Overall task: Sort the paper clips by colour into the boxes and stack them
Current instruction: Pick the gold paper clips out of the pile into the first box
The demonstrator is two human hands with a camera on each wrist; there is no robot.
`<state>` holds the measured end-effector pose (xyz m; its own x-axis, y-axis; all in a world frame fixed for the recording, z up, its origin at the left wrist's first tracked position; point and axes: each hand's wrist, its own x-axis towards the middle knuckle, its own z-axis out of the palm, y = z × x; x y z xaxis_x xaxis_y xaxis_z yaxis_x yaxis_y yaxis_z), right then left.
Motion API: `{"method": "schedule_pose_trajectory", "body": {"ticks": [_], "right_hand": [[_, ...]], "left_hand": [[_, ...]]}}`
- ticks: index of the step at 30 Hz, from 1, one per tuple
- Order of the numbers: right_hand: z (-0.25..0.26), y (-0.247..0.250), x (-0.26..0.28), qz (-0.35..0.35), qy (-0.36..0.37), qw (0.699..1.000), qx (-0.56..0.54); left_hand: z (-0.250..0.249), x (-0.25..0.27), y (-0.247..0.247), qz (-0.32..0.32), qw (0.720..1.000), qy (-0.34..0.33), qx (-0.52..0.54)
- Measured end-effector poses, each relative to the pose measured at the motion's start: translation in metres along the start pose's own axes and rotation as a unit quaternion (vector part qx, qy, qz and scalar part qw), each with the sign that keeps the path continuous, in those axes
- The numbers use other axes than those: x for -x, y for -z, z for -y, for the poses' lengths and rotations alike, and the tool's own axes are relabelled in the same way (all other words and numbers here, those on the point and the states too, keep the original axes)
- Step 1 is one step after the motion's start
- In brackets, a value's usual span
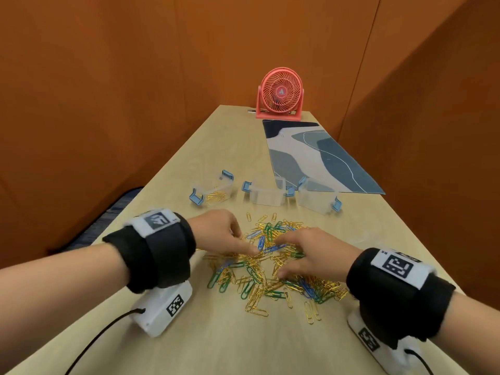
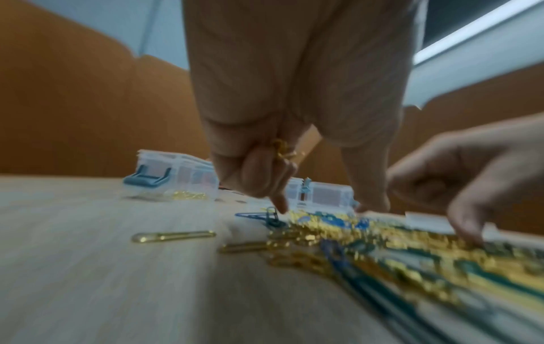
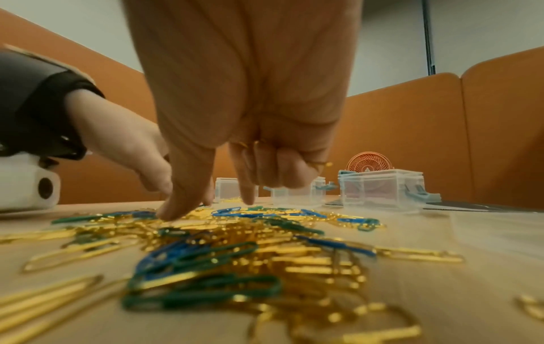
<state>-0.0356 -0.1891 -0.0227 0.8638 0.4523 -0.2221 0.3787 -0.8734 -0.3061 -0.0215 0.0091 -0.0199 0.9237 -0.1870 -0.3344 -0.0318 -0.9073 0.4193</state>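
Nearest lay the loose heap of gold, green and blue wire paper clips (image 1: 273, 269), spread flat on the pale wooden table (image 1: 189, 345), probably so colours could be told apart. The left hand (image 1: 219, 231) kept gold clips (image 2: 284, 149) bunched in its curled fingers while thumb and forefinger reached for more; the right hand (image 1: 311, 255) did likewise, a gold clip or two tucked under its curled fingers. Beyond stood three clear plastic boxes with blue latches (image 1: 266, 196), lids off and within reach; the left box (image 1: 213, 192) held gold clips. Farthest sat a coral desk fan (image 1: 280, 94).
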Motion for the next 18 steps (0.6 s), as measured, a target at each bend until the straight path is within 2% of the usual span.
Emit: {"method": "schedule_pose_trajectory", "body": {"ticks": [2,6,9,11,14,15,18], "right_hand": [[-0.001,0.001,0.002,-0.003,-0.022,1.000,-0.002],[-0.003,0.003,0.005,0.001,-0.047,0.999,0.007],[-0.002,0.001,0.003,-0.041,-0.034,0.999,-0.006],[-0.002,0.000,0.001,-0.042,-0.029,0.998,-0.021],[-0.003,0.002,0.002,-0.040,-0.006,0.998,-0.049],[-0.004,0.003,0.003,-0.044,-0.004,0.997,-0.066],[-0.008,0.008,0.005,-0.040,-0.020,0.988,-0.147]], "left_hand": [[-0.007,-0.003,-0.005,-0.021,0.997,-0.006,-0.077],[-0.010,-0.007,-0.012,-0.038,0.997,-0.018,-0.063],[-0.006,-0.009,-0.011,-0.013,0.998,-0.014,-0.057],[-0.002,-0.010,-0.007,0.020,0.999,0.000,-0.038],[0.004,-0.007,0.000,0.063,0.994,0.036,0.088],[0.005,-0.006,0.002,0.077,0.983,0.055,0.158],[0.008,-0.002,0.010,0.106,0.925,0.094,0.353]]}}
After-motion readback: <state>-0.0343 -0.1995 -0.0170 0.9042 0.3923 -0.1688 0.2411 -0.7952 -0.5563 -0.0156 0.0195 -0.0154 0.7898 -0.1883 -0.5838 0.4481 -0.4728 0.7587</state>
